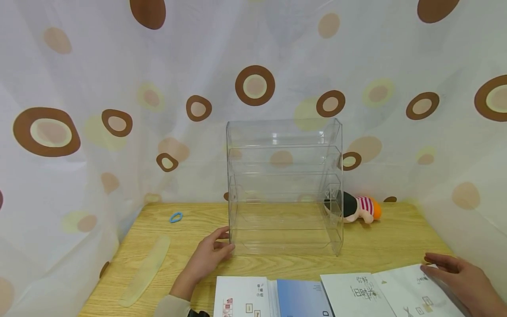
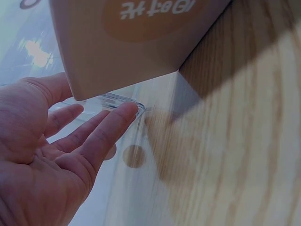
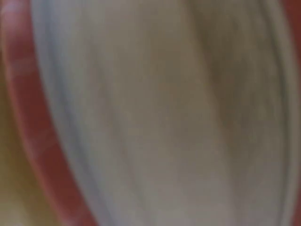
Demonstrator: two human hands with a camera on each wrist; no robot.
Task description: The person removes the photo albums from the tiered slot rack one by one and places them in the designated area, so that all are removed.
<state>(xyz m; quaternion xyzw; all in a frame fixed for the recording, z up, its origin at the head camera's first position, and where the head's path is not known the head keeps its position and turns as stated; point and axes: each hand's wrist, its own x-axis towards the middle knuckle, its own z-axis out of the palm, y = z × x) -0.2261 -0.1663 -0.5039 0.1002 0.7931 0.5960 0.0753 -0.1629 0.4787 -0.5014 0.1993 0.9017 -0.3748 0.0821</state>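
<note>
A clear plastic rack [image 1: 285, 246] with several tiers stands upright on the wooden table. At its lower left edge is my left hand [image 1: 206, 257], its fingertips touching the side and front corner. In the left wrist view the fingers of this left hand [image 2: 70, 150] are nearly straight beside the rack's clear corner [image 2: 136, 107]. My right hand [image 1: 465, 279] holds the top corner of the rightmost white book [image 1: 416, 293], thumb over the cover. Close before the right wrist camera are blurred pages [image 3: 164, 113] between red cover edges [image 3: 35, 122].
Left of that book lie another white book [image 1: 356, 293], a blue book [image 1: 303, 297] and a white book with small pictures [image 1: 241, 293]. A doll [image 1: 356, 207] lies behind the rack's right side. On the left are a blue ring [image 1: 176, 217] and a pale yellow strip [image 1: 146, 273].
</note>
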